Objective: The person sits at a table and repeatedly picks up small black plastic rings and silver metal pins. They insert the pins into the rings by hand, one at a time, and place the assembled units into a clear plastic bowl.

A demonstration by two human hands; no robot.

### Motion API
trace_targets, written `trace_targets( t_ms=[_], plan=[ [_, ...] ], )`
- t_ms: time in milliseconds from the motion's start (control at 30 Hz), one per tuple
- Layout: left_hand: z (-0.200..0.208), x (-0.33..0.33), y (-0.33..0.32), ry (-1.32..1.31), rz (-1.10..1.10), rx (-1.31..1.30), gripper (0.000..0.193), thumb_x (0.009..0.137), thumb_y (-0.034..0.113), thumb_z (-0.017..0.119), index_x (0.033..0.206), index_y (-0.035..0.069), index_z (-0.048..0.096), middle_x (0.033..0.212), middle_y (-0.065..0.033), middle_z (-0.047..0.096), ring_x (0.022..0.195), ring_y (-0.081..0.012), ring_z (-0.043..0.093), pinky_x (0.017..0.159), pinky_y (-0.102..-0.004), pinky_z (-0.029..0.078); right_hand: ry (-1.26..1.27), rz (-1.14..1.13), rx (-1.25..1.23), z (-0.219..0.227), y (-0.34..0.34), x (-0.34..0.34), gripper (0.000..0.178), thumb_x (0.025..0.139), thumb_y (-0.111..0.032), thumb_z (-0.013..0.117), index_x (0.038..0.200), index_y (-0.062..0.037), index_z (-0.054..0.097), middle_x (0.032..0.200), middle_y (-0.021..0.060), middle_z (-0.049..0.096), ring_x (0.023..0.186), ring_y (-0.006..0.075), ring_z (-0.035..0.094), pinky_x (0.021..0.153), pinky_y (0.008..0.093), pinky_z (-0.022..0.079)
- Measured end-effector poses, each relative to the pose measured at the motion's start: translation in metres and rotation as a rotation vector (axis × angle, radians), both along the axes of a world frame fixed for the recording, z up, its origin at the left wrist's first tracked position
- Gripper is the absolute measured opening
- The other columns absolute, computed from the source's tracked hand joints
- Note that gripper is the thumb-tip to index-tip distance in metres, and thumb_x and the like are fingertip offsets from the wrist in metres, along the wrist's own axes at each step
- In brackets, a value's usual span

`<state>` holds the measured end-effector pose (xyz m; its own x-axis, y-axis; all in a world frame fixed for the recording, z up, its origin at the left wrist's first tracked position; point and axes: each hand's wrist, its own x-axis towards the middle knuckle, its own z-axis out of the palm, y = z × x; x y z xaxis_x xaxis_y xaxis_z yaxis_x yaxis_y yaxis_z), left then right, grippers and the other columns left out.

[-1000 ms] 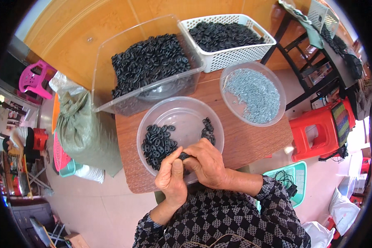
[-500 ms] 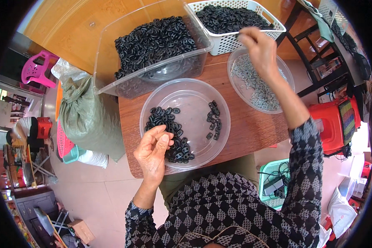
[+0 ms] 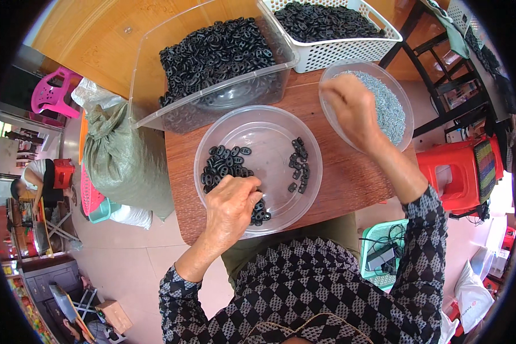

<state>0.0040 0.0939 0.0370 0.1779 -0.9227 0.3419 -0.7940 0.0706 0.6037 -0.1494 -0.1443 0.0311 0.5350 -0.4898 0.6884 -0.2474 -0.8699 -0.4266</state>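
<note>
A round clear tub (image 3: 259, 129) stands on the wooden table in front of me. It holds a heap of black oval two-holed pieces (image 3: 226, 162) on its left and a smaller cluster of black pieces (image 3: 298, 166) on its right. My left hand (image 3: 230, 207) is over the tub's left heap, fingers pinched together; whatever they hold is hidden. My right hand (image 3: 351, 106) is over the left part of a clear bowl (image 3: 408, 109) of small silvery screw-like pieces (image 3: 389, 109). Its fingers are curled closed, and I cannot make out anything in them.
Behind the tub stands a large clear bin (image 3: 212, 109) full of black oval pieces. A white perforated basket (image 3: 344, 54) of black pieces stands right of it. A tied green sack (image 3: 126, 160) leans left of the table (image 3: 355, 178); a red stool (image 3: 450, 178) stands right. Another person sits far left.
My right hand has come down from the white basket's front edge to the silvery pieces. My left hand has moved right and farther over the tub's heap.
</note>
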Motion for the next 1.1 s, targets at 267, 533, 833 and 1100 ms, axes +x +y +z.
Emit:
trace_targets(
  t_ms=[267,533,833,1100],
  plan=[
    [0.0,-0.008,-0.008,-0.038,-0.041,-0.002,0.017,0.068,-0.003,0.069,0.083,-0.001,0.062,0.073,-0.0093,0.062,0.066,-0.0212,0.058,0.059,-0.0303,0.046,0.325,0.383,-0.005,-0.014,0.06,0.004,0.013,0.058,0.0,0.063,0.071,-0.0027,0.061,0.074,0.0105,0.057,0.075,0.0285,0.055,0.065,0.0375,0.045],
    [-0.003,-0.002,0.005,0.168,0.135,0.017,0.011,0.072,-0.001,0.067,0.082,0.0,0.063,0.072,-0.0086,0.062,0.064,-0.0194,0.057,0.057,-0.029,0.046,0.528,0.435,-0.312,-0.025,0.07,0.025,0.009,0.058,-0.011,0.062,0.06,-0.0031,0.059,0.07,0.0095,0.056,0.075,0.0243,0.054,0.066,0.0348,0.044],
    [-0.008,0.005,0.014,0.263,0.219,0.055,0.01,0.077,0.004,0.068,0.086,-0.001,0.065,0.076,-0.0046,0.061,0.067,-0.0106,0.057,0.061,-0.0235,0.047,0.588,0.474,-0.359,-0.029,0.066,0.038,0.008,0.056,-0.008,0.064,0.061,-0.0023,0.062,0.067,0.0113,0.06,0.072,0.0255,0.059,0.062,0.0352,0.045],
    [-0.01,-0.005,0.008,0.362,0.231,-0.008,0.017,0.076,0.003,0.069,0.093,-0.001,0.063,0.079,-0.0048,0.062,0.067,-0.0099,0.056,0.062,-0.023,0.047,0.402,0.505,0.309,-0.026,0.081,0.03,0.007,0.069,-0.004,0.06,0.073,0.0014,0.059,0.07,0.0125,0.059,0.065,0.0216,0.057,0.06,0.0347,0.045]
  ],
)
